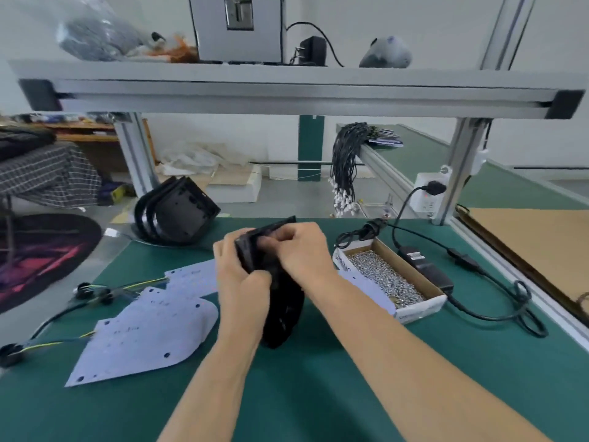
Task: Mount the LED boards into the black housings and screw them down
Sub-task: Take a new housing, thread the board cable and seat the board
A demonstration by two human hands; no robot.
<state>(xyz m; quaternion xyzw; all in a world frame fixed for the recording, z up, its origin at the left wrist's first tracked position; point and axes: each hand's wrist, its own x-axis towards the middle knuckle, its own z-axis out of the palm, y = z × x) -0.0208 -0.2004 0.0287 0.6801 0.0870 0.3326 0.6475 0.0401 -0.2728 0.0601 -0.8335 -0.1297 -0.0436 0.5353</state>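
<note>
Two white LED boards (146, 327) lie flat on the green bench mat (318, 393) at 9 o'clock from the hands, overlapping, each with drilled holes and yellow-green leads running off to black cable glands (9, 354) at the left edge. At 11 o'clock, a stack of black housings (177, 213) leans at the far edge of the mat; the exact count cannot be told.

One black housing (282, 314) stands on edge at the mat's centre, matte, curved at its lower end, its detail blurred. The left hand (239, 279) grips its left side, fingers curled over the top edge and thumb across the near face. The right hand (302, 250) holds the upper right part, fingers curled and pinching at the top edge; what they pinch cannot be told.

At 3 o'clock, one open cardboard box of silver screws (382, 279) sits just beside the right wrist. Beyond it lies one black power adapter (425, 266), its cable looped on the mat.
</note>
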